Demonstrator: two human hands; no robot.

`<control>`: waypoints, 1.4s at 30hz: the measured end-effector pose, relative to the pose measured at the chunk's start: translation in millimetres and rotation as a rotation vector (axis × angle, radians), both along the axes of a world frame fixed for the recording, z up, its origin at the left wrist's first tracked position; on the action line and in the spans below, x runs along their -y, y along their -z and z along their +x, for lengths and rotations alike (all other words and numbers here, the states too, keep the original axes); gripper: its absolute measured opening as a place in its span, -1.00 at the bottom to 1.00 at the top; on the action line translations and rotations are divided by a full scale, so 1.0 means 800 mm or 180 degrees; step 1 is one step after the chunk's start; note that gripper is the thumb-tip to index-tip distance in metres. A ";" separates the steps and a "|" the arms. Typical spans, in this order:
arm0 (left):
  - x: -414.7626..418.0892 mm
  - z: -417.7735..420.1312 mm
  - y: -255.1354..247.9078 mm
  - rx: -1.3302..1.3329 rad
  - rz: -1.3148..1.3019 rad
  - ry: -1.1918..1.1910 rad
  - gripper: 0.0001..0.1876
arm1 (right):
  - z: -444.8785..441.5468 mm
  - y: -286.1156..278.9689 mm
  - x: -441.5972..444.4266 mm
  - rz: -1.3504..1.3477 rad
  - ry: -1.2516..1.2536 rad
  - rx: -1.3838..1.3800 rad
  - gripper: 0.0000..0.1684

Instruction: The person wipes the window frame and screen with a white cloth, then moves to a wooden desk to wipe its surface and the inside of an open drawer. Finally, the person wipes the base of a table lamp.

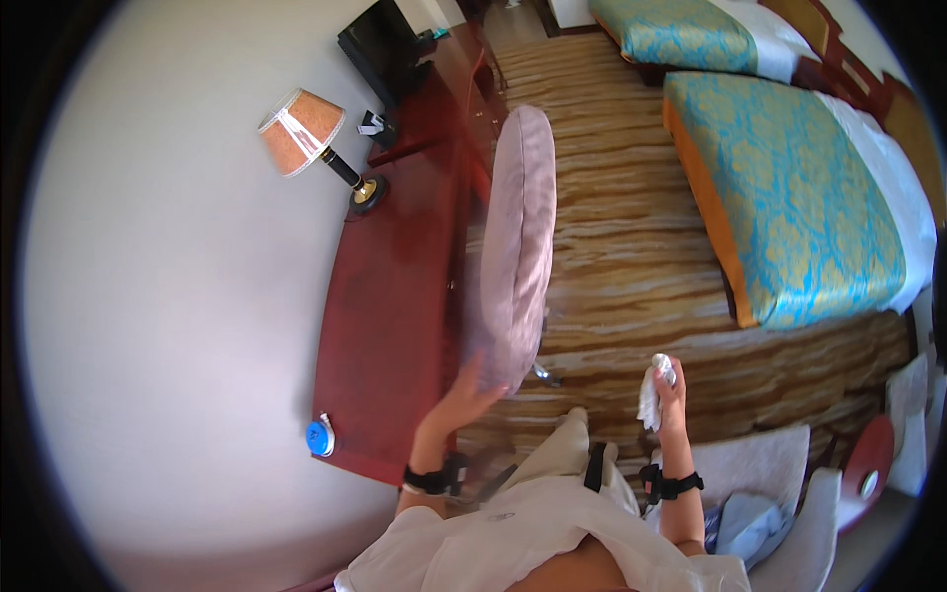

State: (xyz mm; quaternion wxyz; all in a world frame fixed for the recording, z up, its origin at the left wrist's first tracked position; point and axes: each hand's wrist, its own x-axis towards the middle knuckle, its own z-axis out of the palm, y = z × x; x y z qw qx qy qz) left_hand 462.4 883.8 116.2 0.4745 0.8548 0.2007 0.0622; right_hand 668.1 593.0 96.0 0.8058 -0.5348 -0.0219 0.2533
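Note:
A pink upholstered chair backrest point(518, 244) stands between the dark red wooden desk point(385, 296) and the patterned carpet. My left hand point(473, 399), slightly blurred, grips its near lower end. A bit of the chair's shiny metal leg point(546, 376) shows beneath. Away from the desk, over the carpet, my right hand point(672, 392) is closed around a crumpled white cloth point(651, 403), part of which hangs down. Both wrists wear black straps.
On the desk stand a table lamp point(303, 133), a black holder point(381, 129), a television point(381, 48) and a blue-topped round container point(319, 438). Beds point(792, 200) line the right. Behind my right arm are a pale armchair point(803, 525) and a small round red table point(865, 473).

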 end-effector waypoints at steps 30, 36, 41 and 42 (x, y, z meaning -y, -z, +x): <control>0.129 0.278 -0.025 0.4147 -0.1986 -0.5439 -0.16 | 0.419 -0.027 -0.586 0.0440 -0.3459 -0.0086 -0.52; 0.135 0.336 -0.016 0.3874 -0.1468 -0.6563 -0.22 | 0.466 -0.024 -0.579 0.0427 -0.5149 0.2003 -0.58; 0.193 0.407 0.013 0.3583 -0.1462 -0.7017 -0.27 | 0.523 0.017 -0.536 0.0402 -0.4990 0.1089 -0.57; 0.207 0.423 0.018 0.3546 -0.1509 -0.7016 -0.29 | 0.546 0.027 -0.518 0.0476 -0.4799 0.0957 -0.57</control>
